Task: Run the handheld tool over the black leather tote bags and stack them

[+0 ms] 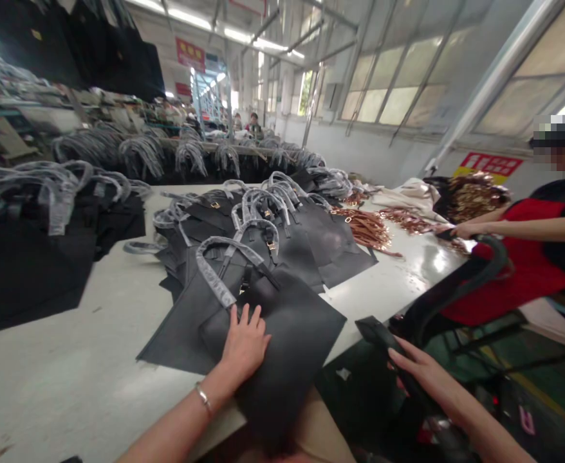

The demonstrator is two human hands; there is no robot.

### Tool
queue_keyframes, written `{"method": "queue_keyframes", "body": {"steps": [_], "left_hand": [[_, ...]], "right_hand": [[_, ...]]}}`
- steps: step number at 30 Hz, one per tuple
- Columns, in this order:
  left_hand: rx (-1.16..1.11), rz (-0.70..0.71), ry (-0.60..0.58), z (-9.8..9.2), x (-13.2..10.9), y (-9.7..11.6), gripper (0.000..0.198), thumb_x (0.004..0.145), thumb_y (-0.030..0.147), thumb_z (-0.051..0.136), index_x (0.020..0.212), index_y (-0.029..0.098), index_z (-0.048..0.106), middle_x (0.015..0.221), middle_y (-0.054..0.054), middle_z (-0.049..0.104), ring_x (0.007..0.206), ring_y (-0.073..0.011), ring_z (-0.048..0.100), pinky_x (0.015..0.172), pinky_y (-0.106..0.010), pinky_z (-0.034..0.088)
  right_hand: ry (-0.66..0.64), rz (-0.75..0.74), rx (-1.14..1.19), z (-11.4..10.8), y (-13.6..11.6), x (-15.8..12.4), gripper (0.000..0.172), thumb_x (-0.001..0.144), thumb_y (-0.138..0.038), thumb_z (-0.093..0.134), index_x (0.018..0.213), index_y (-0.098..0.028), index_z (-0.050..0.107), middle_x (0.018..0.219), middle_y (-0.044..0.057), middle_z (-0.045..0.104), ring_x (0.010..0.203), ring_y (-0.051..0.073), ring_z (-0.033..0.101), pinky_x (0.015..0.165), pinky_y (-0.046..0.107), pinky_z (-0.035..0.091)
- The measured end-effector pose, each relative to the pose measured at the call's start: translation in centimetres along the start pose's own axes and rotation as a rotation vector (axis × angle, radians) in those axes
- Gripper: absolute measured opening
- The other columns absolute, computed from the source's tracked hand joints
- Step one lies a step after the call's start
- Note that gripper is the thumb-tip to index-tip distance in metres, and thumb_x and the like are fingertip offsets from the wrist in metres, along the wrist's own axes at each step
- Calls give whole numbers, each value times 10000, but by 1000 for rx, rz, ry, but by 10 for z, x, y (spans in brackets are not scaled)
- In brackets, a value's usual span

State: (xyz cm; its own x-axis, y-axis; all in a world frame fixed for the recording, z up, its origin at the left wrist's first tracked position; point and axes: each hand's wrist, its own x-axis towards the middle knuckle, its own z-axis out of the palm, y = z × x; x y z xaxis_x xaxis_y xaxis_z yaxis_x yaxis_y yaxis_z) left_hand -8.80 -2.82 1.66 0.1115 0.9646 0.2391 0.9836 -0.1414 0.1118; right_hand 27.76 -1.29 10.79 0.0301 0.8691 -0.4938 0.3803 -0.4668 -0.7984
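While left hand presses the black tote, handles away, right hand sits apart.

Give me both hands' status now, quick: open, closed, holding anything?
Left hand: open, fingers spread, resting flat on a black tote bag, not gripping.
Right hand: closed on the edge of a dark bag, it seems.

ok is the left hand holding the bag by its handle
No, the left hand lies spread flat on the body of the black tote bag, below its plastic-wrapped handle.
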Motion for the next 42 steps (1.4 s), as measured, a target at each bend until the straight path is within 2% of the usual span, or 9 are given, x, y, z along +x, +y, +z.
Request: {"method": "queue_keyframes", "body": {"steps": [3,7,14,20,23,27,30,34,42], "left_hand": [[-35,-45,27,4,5,29,570,871,499,485,1289,115,548,1470,-191,377,1397,-359,251,1146,-567,102],[-193,120,-33,20,11,55,617,887,554,447,1417,243,398,1532,-116,289,1422,-311,210,1140,-549,155],[-255,229,-126,25,9,46,548,919,532,405,1420,310,386,1538,-74,284,1416,-312,217,1137,-568,133],[-247,226,-129,22,10,47,552,917,538,406,1419,310,387,1541,-69,278,1417,-318,210,1133,-571,138],[-259,229,-124,23,9,47,549,916,537,408,1418,314,388,1538,-67,284,1420,-316,203,1135,-569,130],[-274,247,-131,23,8,46,562,910,534,426,1421,306,384,1540,-73,278,1422,-314,196,1137,-566,117],[-288,275,-157,19,6,45,574,905,535,432,1425,298,378,1538,-76,282,1425,-313,190,1138,-561,120],[-329,335,-210,6,-4,44,590,897,544,438,1427,293,375,1530,-84,301,1423,-322,199,1135,-558,151],[-484,504,-319,-24,-35,41,563,884,510,483,1413,340,386,1510,-43,348,1391,-295,298,1151,-527,166]], "right_hand": [[-68,32,27,-4,-1,-3,634,799,-435,638,1350,-219,411,768,6,620,523,128,573,447,225,439],[-160,61,42,-5,1,5,593,792,-424,661,1309,-225,449,737,-9,612,499,120,576,425,214,436],[-292,98,95,-3,-6,34,403,812,-432,645,1132,-214,535,705,-12,625,482,115,592,401,197,444],[-130,-8,66,7,-31,53,222,855,-369,597,975,-187,560,673,-13,604,462,104,572,400,196,452],[-152,1,40,-6,-30,46,302,832,-386,630,1056,-191,569,722,-4,625,485,107,589,409,194,455],[-329,77,-38,-18,-15,30,500,799,-433,662,1226,-208,530,717,-7,637,469,113,592,391,194,442],[-318,67,-55,-6,-15,30,530,791,-436,662,1247,-204,522,718,-4,635,463,113,589,393,198,442],[-263,-17,-21,20,-42,43,497,799,-422,654,1234,-221,524,733,-10,621,500,114,597,426,203,459],[-406,-57,-165,57,-90,72,376,824,-415,621,1119,-193,551,717,0,617,465,103,584,393,187,420]]}}
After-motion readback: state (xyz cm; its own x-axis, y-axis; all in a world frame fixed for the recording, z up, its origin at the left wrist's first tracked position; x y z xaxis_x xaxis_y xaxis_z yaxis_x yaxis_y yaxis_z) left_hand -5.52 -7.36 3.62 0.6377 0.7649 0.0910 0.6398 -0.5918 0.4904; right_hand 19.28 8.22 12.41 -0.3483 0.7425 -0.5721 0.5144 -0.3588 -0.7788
